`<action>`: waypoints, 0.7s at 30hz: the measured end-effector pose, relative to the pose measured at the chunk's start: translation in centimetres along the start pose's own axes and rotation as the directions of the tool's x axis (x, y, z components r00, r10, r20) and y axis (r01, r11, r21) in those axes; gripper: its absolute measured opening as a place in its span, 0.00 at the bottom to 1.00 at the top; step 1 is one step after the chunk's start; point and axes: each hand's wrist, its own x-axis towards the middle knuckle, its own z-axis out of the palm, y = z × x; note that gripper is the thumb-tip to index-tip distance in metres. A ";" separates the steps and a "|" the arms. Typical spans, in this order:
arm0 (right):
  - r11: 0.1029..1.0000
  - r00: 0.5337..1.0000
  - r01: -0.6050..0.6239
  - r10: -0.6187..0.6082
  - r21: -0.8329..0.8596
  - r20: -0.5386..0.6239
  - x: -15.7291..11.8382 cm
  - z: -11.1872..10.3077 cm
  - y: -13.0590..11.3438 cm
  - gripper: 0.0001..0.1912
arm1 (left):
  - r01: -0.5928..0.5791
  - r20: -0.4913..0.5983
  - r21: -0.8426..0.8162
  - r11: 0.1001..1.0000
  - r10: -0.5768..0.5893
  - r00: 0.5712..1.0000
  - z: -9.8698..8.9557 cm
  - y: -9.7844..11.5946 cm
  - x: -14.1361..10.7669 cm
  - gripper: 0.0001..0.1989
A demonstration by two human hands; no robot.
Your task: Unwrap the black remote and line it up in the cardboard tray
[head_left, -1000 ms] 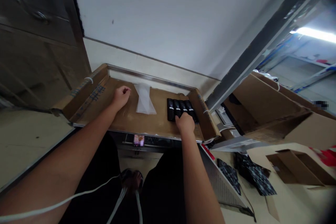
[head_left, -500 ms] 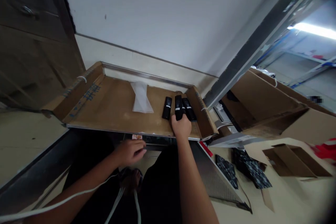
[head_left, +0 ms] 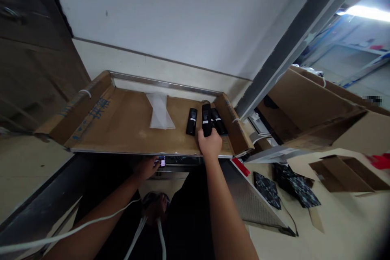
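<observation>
My right hand [head_left: 210, 145] grips the near end of a black remote control [head_left: 206, 118] and holds it raised over the cardboard-lined work surface [head_left: 122, 126]. Two more black remotes lie flat beside it: one to the left [head_left: 191, 121], one to the right [head_left: 219, 121]. A clear plastic bag [head_left: 159, 110] lies on the cardboard further left. My left hand [head_left: 148, 167] is below the front edge of the surface, fingers at a small coloured label [head_left: 162, 161] on the metal rail; whether it holds anything I cannot tell.
Cardboard flaps [head_left: 236, 128] wall both ends of the surface. A large open carton [head_left: 307, 118] stands to the right. Black patterned pouches [head_left: 284, 191] and a small open box [head_left: 344, 176] lie on the floor. A white cable [head_left: 91, 225] crosses my lap.
My left hand left the cardboard and dropped to the rail under the front edge. My right hand closed on one remote and lifted it out of the row, leaving a gap.
</observation>
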 end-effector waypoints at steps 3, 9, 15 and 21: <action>1.000 1.000 0.002 -0.002 0.013 0.002 0.0 0.0 0.0 0.18 | -0.050 -0.058 0.043 0.998 0.053 0.997 0.5 0.0 0.4 0.20; 0.999 1.000 -0.001 0.000 0.035 0.029 0.0 -0.2 -0.1 0.19 | -0.055 0.002 0.117 0.992 0.055 0.998 1.1 0.8 0.7 0.24; 0.999 0.998 -0.023 0.021 0.040 0.061 -0.1 -0.3 -0.2 0.19 | -0.053 0.003 0.102 0.993 0.053 0.999 2.3 0.5 1.1 0.24; 0.999 0.998 -0.017 0.015 0.034 0.057 -0.1 -0.4 -0.2 0.19 | -0.032 -0.025 0.089 0.996 0.034 0.999 2.7 -0.1 1.3 0.23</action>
